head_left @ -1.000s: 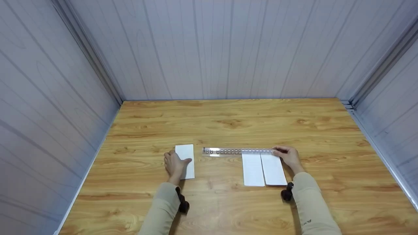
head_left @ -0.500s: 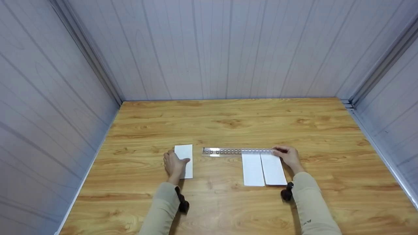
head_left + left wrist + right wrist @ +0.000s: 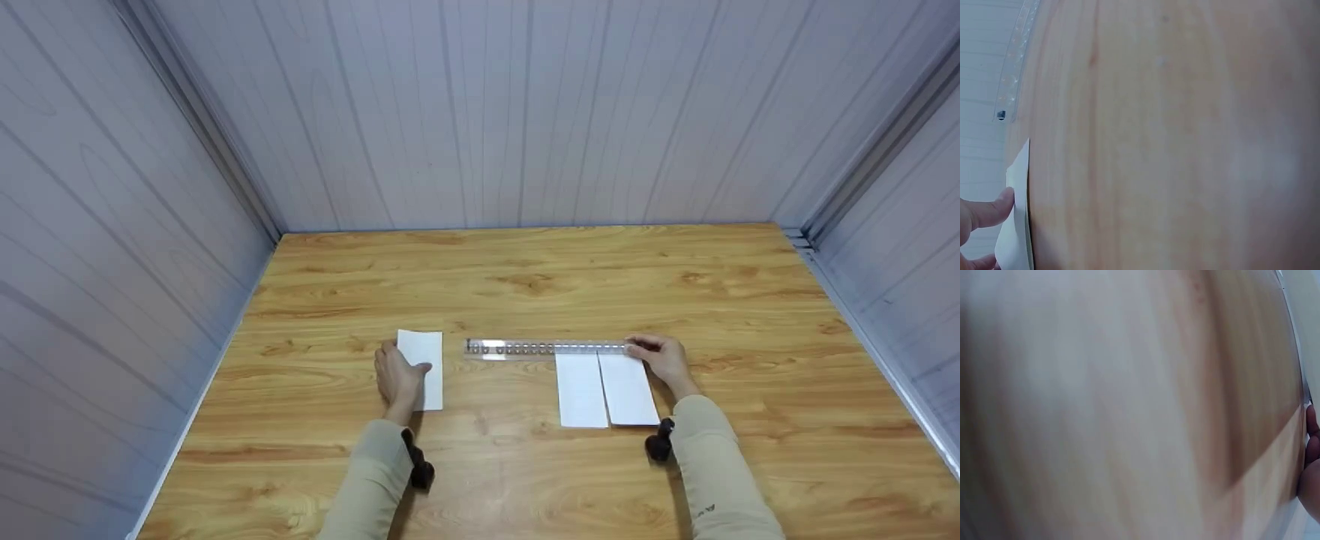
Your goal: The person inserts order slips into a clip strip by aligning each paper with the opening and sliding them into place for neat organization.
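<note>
The step in hand seems to be handling a piece of white paper (image 3: 426,351) on the left side of the wooden worktop (image 3: 480,285) while a clear plastic ruler (image 3: 517,348) is held in place. The left hand (image 3: 399,375) grips the paper, thumb over its face and fingers at its left edge. Well apart from it, the right hand (image 3: 664,364) pinches the ruler's right end. The ruler lies roughly parallel to the worktop's back edge, across the far ends of a first sheet (image 3: 582,390) and a second sheet (image 3: 631,390), side by side towards the right edge. The next move probably calls for a steady ruler and a careful left grip. Against the earlier frames, the paper sits slightly further left; the ruler and both sheets have not visibly moved.
</note>
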The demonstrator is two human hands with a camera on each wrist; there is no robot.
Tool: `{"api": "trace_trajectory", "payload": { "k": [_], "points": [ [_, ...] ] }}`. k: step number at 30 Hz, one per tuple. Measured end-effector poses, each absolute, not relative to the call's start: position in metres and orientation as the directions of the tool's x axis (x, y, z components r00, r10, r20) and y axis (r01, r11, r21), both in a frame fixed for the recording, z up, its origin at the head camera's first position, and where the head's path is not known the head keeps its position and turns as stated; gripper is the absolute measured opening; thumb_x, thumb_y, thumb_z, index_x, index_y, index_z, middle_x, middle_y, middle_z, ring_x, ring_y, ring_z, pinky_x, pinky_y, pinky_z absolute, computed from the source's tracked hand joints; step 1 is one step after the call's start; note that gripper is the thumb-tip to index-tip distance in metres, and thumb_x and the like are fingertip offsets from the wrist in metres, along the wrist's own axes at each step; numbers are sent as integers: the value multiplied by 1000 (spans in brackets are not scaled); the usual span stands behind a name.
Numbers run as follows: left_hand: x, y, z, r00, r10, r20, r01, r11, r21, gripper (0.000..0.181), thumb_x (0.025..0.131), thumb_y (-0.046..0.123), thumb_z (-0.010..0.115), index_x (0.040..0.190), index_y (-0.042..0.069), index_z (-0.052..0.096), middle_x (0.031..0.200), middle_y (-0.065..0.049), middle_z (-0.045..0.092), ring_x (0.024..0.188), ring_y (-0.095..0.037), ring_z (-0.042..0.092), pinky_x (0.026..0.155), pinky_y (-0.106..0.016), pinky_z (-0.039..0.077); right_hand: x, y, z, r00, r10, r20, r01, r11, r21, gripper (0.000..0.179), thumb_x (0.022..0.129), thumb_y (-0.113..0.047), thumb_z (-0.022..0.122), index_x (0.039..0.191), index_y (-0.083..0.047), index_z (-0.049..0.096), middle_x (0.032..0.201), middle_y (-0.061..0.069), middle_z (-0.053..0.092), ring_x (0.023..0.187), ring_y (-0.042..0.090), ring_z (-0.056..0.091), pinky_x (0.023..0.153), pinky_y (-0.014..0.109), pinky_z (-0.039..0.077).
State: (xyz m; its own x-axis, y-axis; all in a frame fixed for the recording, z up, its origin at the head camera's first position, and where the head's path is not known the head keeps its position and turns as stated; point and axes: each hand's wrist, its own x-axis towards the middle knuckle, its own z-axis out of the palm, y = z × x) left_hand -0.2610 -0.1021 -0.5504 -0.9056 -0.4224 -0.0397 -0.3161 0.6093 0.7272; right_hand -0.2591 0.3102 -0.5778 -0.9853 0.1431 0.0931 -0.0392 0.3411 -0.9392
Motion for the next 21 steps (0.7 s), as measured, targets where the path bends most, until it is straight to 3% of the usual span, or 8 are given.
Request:
{"api": "trace_trajectory", "payload": {
  "k": [14,21],
  "points": [
    [-263,-103,-550,-906,-424,2,-272,586,763,60,64,-3,72,116,-5,42,108,-22,46,102,-34,46,86,-41,37,-260,311,-579,-986,144,81,-18,395,-918,21,76,0,66,95,8,64,94,18,64,75,-5,54,66,13,43],
    [-262,-103,-548,-910,-415,11,-250,568,784,55,68,-4,69,116,-4,42,110,-23,49,103,-35,47,84,-43,38,-259,311,-579,-989,128,74,-21,380,-925,23,76,-1,66,97,8,64,97,22,62,75,-5,54,66,14,44]
  ]
}}
